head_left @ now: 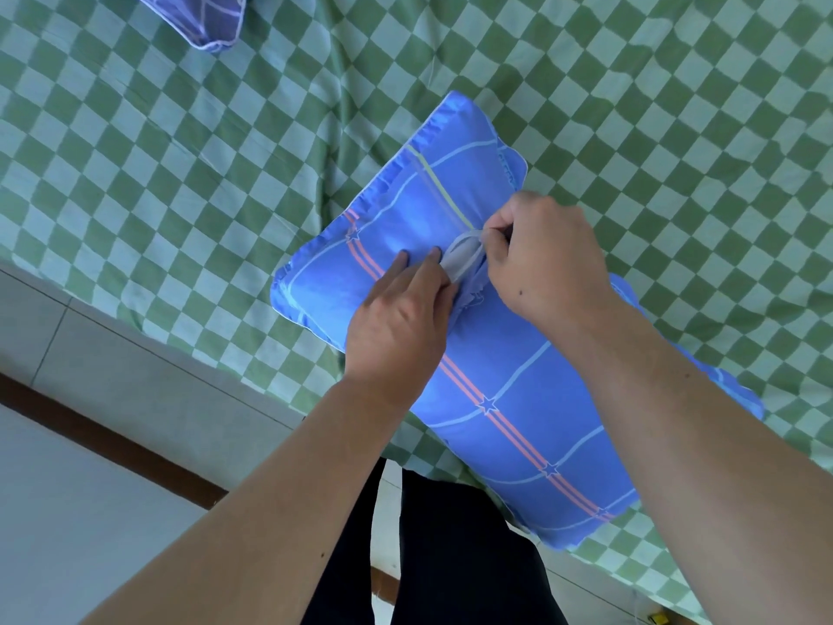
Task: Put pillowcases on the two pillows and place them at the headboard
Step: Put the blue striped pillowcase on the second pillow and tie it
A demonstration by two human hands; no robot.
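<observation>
Here, a blue plaid pillowcase [509, 399] encloses a pillow lying on the green checked bedsheet [180, 173], near the bed's edge. At the case's back opening a strip of the white pillow [459, 259] inside shows through. The left hand [396, 318] rests flat on the case with straight fingers, its fingertips beside the opening. The right hand [545, 259] has curled fingers pinching the opening's fabric edge. A second cased pillow [203, 20] lies well apart, at the top left edge of the view.
</observation>
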